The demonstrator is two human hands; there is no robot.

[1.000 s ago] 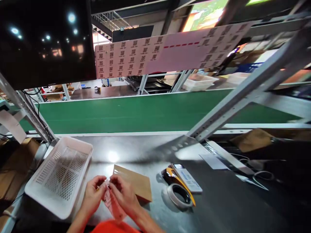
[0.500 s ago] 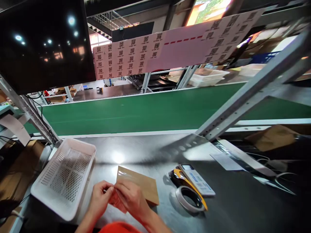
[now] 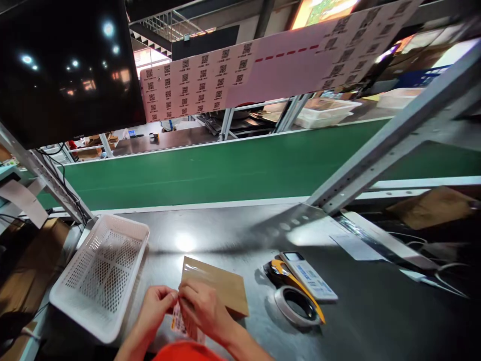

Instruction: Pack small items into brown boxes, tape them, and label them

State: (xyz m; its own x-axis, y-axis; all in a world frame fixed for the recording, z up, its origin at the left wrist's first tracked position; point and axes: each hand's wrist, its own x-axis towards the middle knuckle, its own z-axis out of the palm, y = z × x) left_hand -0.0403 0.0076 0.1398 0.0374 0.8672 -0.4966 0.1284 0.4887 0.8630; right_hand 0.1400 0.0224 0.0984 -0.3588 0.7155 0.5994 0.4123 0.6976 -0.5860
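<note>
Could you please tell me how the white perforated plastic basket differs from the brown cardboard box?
The white perforated plastic basket is open at the top, while the brown cardboard box looks closed. The basket's floor is a mesh of small holes, whereas the box's visible top is unbroken. The basket appears larger, and the box smaller and partly hidden by the right hand. Both rest on the metal table.

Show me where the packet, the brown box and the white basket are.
Packet [image 3: 179,322]: head view, on its printed lower part.
Box [image 3: 226,287]: head view, on its top face.
Basket [image 3: 104,273]: head view, on its perforated floor.
</note>
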